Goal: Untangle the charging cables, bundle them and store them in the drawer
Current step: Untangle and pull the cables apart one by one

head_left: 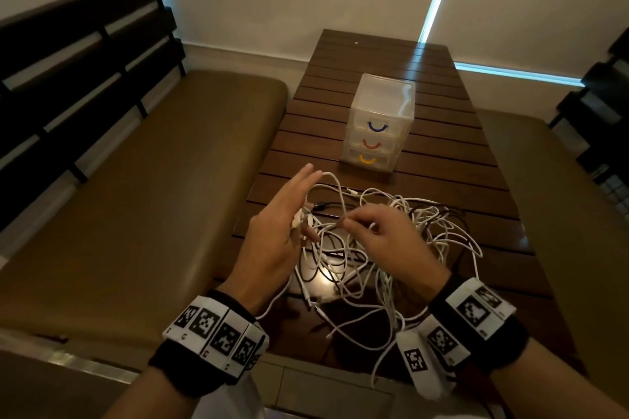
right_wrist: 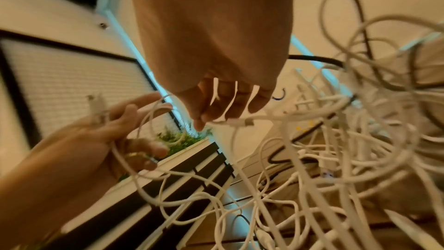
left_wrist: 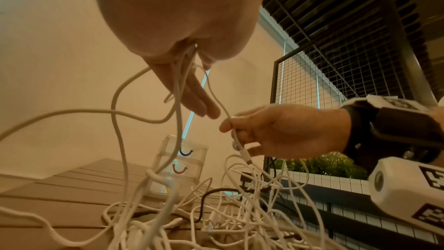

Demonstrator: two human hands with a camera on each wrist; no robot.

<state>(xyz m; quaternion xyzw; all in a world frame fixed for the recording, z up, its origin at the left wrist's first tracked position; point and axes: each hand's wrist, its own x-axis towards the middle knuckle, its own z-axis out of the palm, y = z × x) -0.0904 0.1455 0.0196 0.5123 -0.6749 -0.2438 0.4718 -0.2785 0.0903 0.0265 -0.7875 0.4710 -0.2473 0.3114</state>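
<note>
A tangle of white charging cables (head_left: 391, 248), with a black one mixed in, lies on the wooden slatted table (head_left: 442, 163). My left hand (head_left: 292, 211) is raised over the pile's left side. Its long fingers are stretched forward while the thumb pinches white plug ends (right_wrist: 96, 105), and a cable loop (head_left: 335, 180) runs over the fingertips. My right hand (head_left: 345, 223) pinches a single white cable just behind its plug (right_wrist: 240, 122), right beside the left hand. A clear three-drawer unit (head_left: 377, 122) stands behind the pile, all drawers closed.
Brown bench cushions flank the table on the left (head_left: 153, 180) and right (head_left: 561, 197). A dark slatted backrest (head_left: 85, 61) rises behind the left bench. Some cables hang over the table's near edge (head_left: 381, 360).
</note>
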